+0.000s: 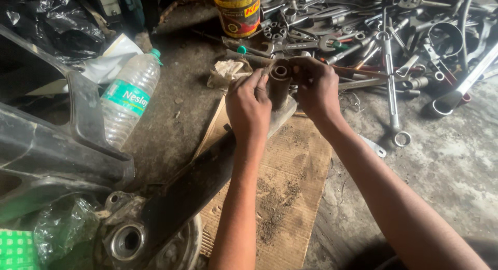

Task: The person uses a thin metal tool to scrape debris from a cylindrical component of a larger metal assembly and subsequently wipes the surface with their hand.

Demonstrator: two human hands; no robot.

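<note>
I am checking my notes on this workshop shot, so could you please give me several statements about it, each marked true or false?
1. Both hands, left hand and right hand, hold a dark metal tube. True.
2. The tube's open end faces the camera. True.
3. The plastic bottle stands upright. False: it lies tilted on its side, left of the hands.
4. The spanners hang on a wall. False: they lie heaped on the floor.
5. Cardboard lies under the forearms. True.
</note>
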